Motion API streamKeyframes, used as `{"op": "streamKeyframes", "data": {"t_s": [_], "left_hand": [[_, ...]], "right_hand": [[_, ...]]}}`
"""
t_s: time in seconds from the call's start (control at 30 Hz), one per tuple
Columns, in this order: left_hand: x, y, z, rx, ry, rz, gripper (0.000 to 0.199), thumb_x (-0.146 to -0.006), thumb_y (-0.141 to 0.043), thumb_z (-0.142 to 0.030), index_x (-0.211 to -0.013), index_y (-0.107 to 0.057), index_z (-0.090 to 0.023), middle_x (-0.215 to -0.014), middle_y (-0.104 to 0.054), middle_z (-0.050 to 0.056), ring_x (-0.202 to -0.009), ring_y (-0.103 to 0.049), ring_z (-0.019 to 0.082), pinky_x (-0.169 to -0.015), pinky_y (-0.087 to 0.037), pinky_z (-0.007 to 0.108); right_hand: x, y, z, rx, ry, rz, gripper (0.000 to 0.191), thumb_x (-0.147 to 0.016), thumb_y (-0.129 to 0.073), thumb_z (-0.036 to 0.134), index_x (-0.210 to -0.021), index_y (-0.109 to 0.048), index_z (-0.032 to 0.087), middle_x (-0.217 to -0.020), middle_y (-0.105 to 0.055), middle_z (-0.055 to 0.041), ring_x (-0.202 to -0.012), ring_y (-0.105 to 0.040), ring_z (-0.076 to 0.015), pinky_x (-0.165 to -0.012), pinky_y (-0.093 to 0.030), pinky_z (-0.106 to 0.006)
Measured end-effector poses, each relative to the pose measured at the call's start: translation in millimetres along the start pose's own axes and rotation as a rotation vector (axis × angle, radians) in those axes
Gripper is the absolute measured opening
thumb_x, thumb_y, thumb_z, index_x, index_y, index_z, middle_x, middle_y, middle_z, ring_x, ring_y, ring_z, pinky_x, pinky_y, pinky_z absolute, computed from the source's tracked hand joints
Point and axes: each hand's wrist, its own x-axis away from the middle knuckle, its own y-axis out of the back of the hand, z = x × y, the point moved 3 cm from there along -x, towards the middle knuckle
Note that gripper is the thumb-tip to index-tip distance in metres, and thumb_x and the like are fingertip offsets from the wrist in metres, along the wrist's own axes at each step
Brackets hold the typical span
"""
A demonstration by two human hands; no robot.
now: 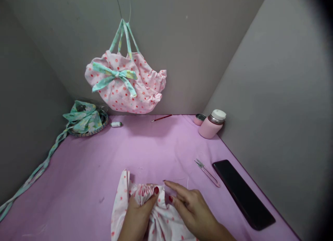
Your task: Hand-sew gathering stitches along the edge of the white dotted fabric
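Observation:
My left hand (142, 209) is closed on a white-and-pink fabric piece (121, 203) with red dots. Its thumb presses the fabric's edge, which bunches into small gathers. My right hand (191, 206) is just to the right, at the corner of that edge. The index finger stretches toward the corner and the thumb stands apart below it; the other fingers curl partly out of sight. Any needle or thread between them is too fine to make out. To the right of the hands lie pink-handled thread snips (208, 173).
A dotted pink bag with green straps (125, 81) hangs at the back wall. At back left, a basket (104, 121) holds green floral fabric (85, 118), beside a thread spool (116, 124). A red pencil-like stick (161, 118), pink flask (210, 125), cup-like lid (199, 119) and black phone (243, 194) lie around.

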Motion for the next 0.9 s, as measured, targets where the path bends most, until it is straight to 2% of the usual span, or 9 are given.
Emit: {"op": "streamKeyframes", "data": {"t_s": [0.1,0.17,0.27,0.33,0.4,0.5,0.7,0.9], "left_hand": [[-0.9,0.8,0.7,-0.033,0.008,0.017,0.017,-0.067,-0.071,-0.031,-0.071,-0.064,-0.017,-0.071,-0.070,0.004,-0.070,-0.065,0.021,-0.063,-0.049,0.029],[-1.9,1.9,1.5,-0.061,0.005,0.028,0.017,-0.066,-0.071,-0.031,-0.071,-0.064,-0.017,-0.067,-0.069,0.004,-0.066,-0.064,0.020,-0.062,-0.049,0.029],[-2.5,3.3,1.6,-0.093,-0.013,0.026,0.019,-0.065,-0.072,-0.033,-0.069,-0.064,-0.016,-0.064,-0.068,0.003,-0.062,-0.063,0.020,-0.062,-0.049,0.029],[-2.5,3.4,0.9,-0.106,-0.021,0.024,0.020,-0.064,-0.072,-0.033,-0.068,-0.065,-0.015,-0.063,-0.068,0.003,-0.062,-0.062,0.020,-0.061,-0.049,0.029],[-2.4,3.2,0.1,-0.119,-0.027,0.029,0.020,-0.065,-0.071,-0.034,-0.068,-0.064,-0.016,-0.062,-0.067,0.003,-0.062,-0.062,0.020,-0.061,-0.049,0.028],[-2.9,4.0,0.1,-0.141,-0.040,0.036,0.019,-0.068,-0.070,-0.035,-0.068,-0.064,-0.016,-0.064,-0.067,0.004,-0.064,-0.062,0.020,-0.062,-0.048,0.028],[-3.8,5.5,3.7,-0.151,-0.065,0.050,0.017,-0.069,-0.069,-0.031,-0.068,-0.064,-0.016,-0.064,-0.065,0.003,-0.062,-0.060,0.018,-0.063,-0.048,0.028],[-3.0,5.7,4.2,-0.211,-0.108,0.049,0.022,-0.073,-0.066,-0.034,-0.065,-0.061,-0.015,-0.061,-0.061,0.001,-0.061,-0.057,0.017,-0.061,-0.046,0.027]], "right_hand": [[0.2,-1.4,-2.5,-0.114,-0.045,0.069,0.045,-0.084,-0.044,0.018,-0.129,-0.048,0.019,-0.048,-0.037,0.0076,-0.042,-0.030,-0.0076,-0.040,-0.028,-0.018],[-0.2,-1.9,-3.9,-0.199,-0.084,0.097,0.048,-0.084,-0.046,0.017,-0.132,-0.044,0.018,-0.048,-0.033,0.0087,-0.042,-0.028,-0.0069,-0.039,-0.026,-0.017],[-1.2,-2.9,-4.1,-0.319,-0.122,0.108,0.043,-0.084,-0.048,0.018,-0.127,-0.050,0.018,-0.051,-0.048,0.0058,-0.044,-0.041,-0.0071,-0.043,-0.038,-0.017],[-2.0,-3.7,-1.9,-0.414,-0.112,0.116,0.034,-0.085,-0.048,0.020,-0.118,-0.059,0.019,-0.067,-0.064,-0.0010,-0.058,-0.057,-0.0108,-0.056,-0.049,-0.021],[-2.7,-3.9,1.5,-0.481,-0.090,0.122,0.029,-0.086,-0.048,0.021,-0.111,-0.063,0.020,-0.088,-0.069,-0.0055,-0.078,-0.064,-0.0152,-0.072,-0.052,-0.027],[-3.6,-2.3,5.3,-0.487,-0.066,0.117,0.029,-0.088,-0.047,0.021,-0.112,-0.063,0.022,-0.098,-0.069,-0.0060,-0.085,-0.065,-0.0164,-0.080,-0.052,-0.031],[-4.3,2.6,8.4,-0.385,0.017,0.080,0.033,-0.088,-0.046,0.015,-0.115,-0.061,0.025,-0.102,-0.069,-0.0030,-0.088,-0.065,-0.0161,-0.083,-0.051,-0.029],[-4.1,2.4,5.9,-0.381,0.010,0.099,0.033,-0.087,-0.047,0.014,-0.115,-0.062,0.024,-0.103,-0.069,-0.0040,-0.091,-0.064,-0.0168,-0.084,-0.050,-0.028]]}}
